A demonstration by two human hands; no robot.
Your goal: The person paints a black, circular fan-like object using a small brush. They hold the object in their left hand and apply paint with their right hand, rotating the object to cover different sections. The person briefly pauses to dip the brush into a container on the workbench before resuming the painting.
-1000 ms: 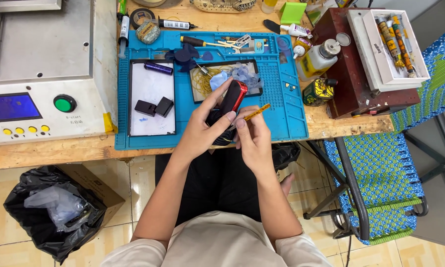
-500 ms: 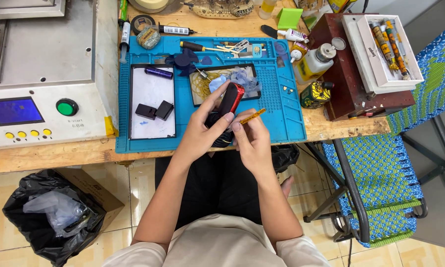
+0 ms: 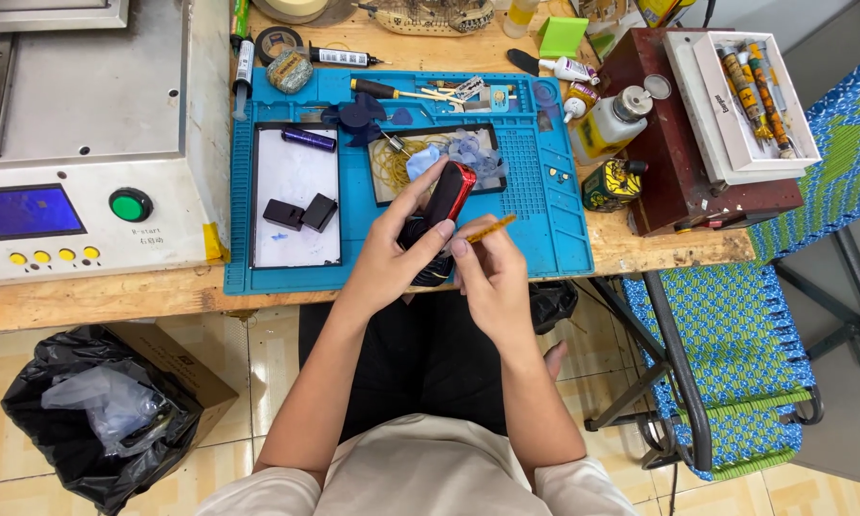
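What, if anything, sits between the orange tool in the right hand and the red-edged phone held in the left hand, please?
Nothing visible does: the left hand holds the phone up, and the orange tool in the right hand lies right beside it.

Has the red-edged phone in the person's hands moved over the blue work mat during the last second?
No. The red-edged phone sits over the same spot by the blue work mat's dark tray, held in the left hand.

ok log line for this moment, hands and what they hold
left hand: holds red-edged phone tilted | right hand: grips orange tool beside phone | under hands: blue work mat
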